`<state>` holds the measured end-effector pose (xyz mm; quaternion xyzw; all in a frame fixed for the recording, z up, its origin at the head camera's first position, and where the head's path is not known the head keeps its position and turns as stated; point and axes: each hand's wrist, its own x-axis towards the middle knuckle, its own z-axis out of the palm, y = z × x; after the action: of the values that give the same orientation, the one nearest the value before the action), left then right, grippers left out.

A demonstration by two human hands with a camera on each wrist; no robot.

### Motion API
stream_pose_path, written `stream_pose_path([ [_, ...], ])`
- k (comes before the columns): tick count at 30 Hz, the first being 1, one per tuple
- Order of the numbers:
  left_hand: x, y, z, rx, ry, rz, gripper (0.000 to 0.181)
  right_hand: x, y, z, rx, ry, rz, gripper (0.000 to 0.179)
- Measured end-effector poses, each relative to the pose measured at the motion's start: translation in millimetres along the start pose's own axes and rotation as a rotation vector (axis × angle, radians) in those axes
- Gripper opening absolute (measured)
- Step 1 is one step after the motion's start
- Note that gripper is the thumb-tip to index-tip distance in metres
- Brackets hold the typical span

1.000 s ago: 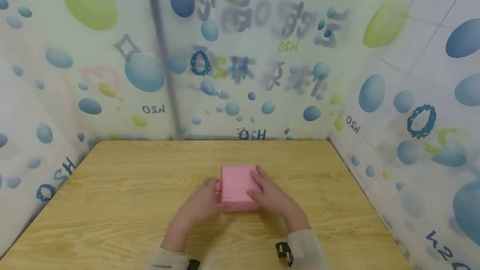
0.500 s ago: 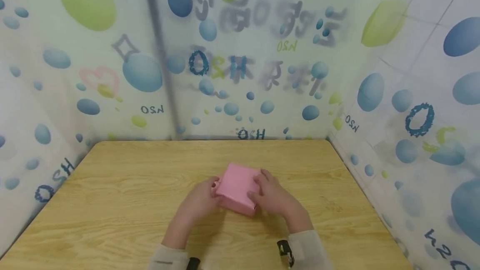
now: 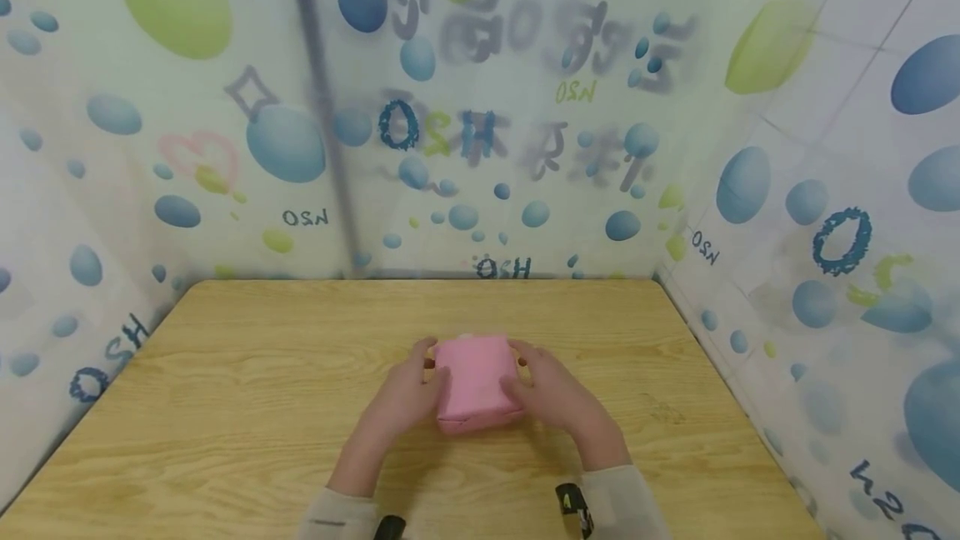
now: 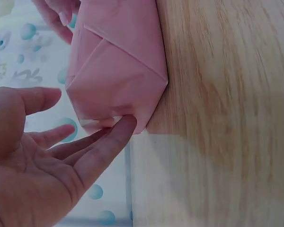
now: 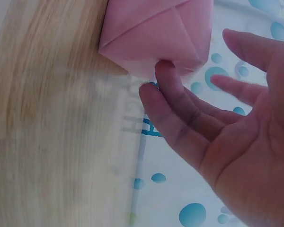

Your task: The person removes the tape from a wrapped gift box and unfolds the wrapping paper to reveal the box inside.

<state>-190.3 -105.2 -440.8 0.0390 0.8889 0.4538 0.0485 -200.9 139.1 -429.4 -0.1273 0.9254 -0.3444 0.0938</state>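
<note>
The pink package now lies straighter; my left grip at nine o'clock and right grip at three, fingers loosely extended, touch folded ends, apparently workable.

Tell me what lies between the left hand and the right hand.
The pink wrapped box lies between the left hand and the right hand; the head view shows it.

The package looks like smooth, faintly glossy paper, the tabletop grained wood.
</note>
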Motion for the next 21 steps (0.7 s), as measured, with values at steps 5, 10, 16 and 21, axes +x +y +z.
stream_pose_path([
  [5,3.0,-1.0,5.7,0.0,0.004,0.032,0.046,0.4,0,4,-0.003,-0.025,-0.035,0.067],
  [10,7.6,1.5,14.7,0.031,0.029,0.046,0.047,1.0,0,7,-0.006,-0.004,-0.07,0.062],
  [16,10.0,7.1,19.2,0.05,0.042,0.01,0.047,2.2,-1,8,0.02,-0.008,-0.072,0.061],
  [21,13.1,14.5,23.8,0.084,0.079,-0.035,0.043,4.9,-1,10,0.044,-0.022,-0.068,0.063],
])
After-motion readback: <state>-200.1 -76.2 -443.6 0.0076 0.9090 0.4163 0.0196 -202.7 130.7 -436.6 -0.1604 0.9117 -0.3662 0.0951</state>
